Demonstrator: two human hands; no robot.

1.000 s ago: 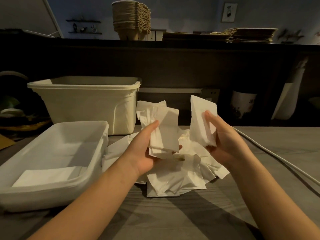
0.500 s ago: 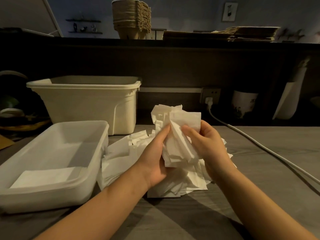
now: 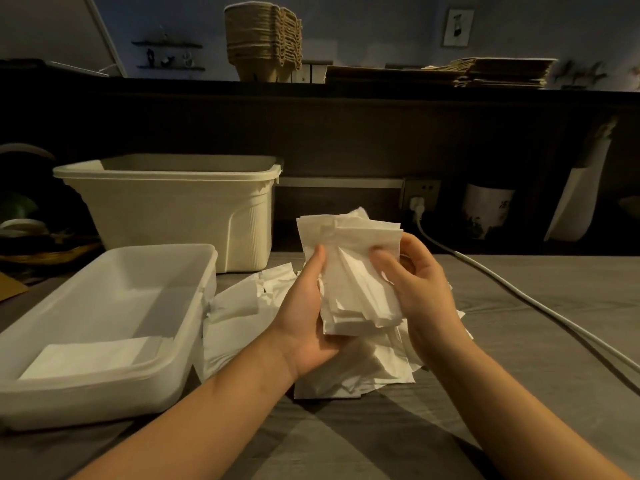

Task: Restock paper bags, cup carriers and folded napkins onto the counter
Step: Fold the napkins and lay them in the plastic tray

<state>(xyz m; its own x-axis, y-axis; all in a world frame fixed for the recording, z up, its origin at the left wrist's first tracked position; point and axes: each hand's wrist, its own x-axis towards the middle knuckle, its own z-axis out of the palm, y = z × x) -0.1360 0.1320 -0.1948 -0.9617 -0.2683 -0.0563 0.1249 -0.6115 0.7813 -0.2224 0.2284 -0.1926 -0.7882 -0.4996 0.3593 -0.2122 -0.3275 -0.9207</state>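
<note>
Both hands hold one bundle of white folded napkins (image 3: 353, 271) upright above the grey table. My left hand (image 3: 304, 317) grips its left side and bottom. My right hand (image 3: 415, 289) pinches its right side, thumb across the front. Beneath them a loose pile of napkins (image 3: 242, 313) is spread over the table. A shallow white tray (image 3: 104, 341) at the left holds a flat napkin (image 3: 90, 355). On the raised dark counter behind stand a stack of brown cup carriers (image 3: 263, 39) and flat paper bags (image 3: 491, 72).
A deep cream bin (image 3: 173, 209) stands behind the tray. A white cable (image 3: 519, 299) runs from a wall socket (image 3: 419, 202) across the table's right side. A printed cup (image 3: 485, 209) and a white scoop-shaped holder (image 3: 575, 202) sit by the back wall.
One second ago each hand held its own napkins apart. The hands have come together and now hold a single merged bundle, a little higher and squarer than half a second ago.
</note>
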